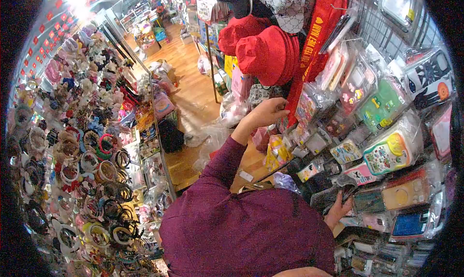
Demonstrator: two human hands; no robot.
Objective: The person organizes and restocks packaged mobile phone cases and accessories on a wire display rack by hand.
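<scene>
My left hand [268, 111] reaches out at the end of a purple sleeve, beside the red sash [309, 49] and the left edge of the hanging packets. Its fingers are curled together, and anything between them is too small to make out. Lower right, my right hand [340, 208] grips a dark grey cloth [328, 195] in front of the rack. Around it hang phone cases in clear plastic, among them a colourful patterned case [389, 153] and a tan case [405, 194].
Red bucket hats [270, 54] hang above my left hand. Along the left side stands a dense wall of headbands and hair ties [89, 161]. A wooden floor aisle [186, 81] runs between, with plastic bags [208, 136] and a black bundle [170, 135] low down.
</scene>
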